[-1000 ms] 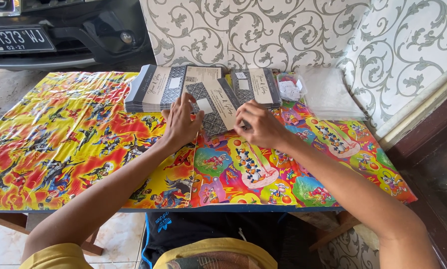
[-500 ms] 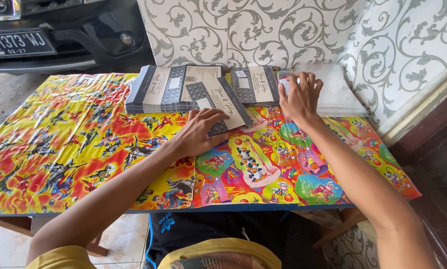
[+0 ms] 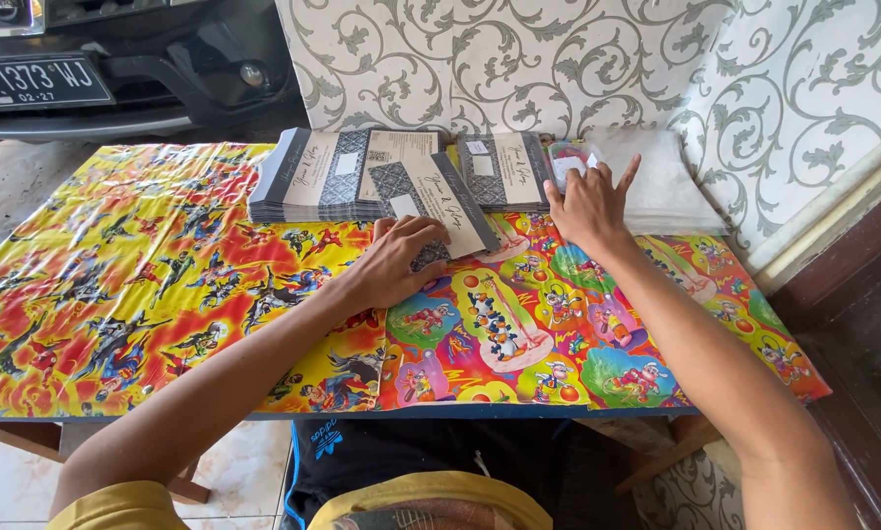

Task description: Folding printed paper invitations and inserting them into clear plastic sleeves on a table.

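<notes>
My left hand [image 3: 398,260] rests with curled fingers on the near corner of a grey patterned card [image 3: 439,199] with a cream panel, which lies slanted on the table. My right hand [image 3: 587,203] is stretched to the back right, fingers spread, its tips on a small clear packet [image 3: 566,160] next to a stack of clear plastic sleeves [image 3: 661,182]. Two piles of the same grey cards lie behind: a thick pile [image 3: 313,175] at the left and a smaller pile [image 3: 504,167] beside my right hand.
The table [image 3: 117,285] is covered with a bright cartoon-print cloth, red and yellow on the left, multicoloured on the right. A wall [image 3: 578,59] with scroll-pattern paper stands behind and to the right. A dark car bumper [image 3: 117,59] is at the back left.
My right hand has left the slanted card and reached to the back right onto the clear packet. My left hand slid down the card towards its near corner.
</notes>
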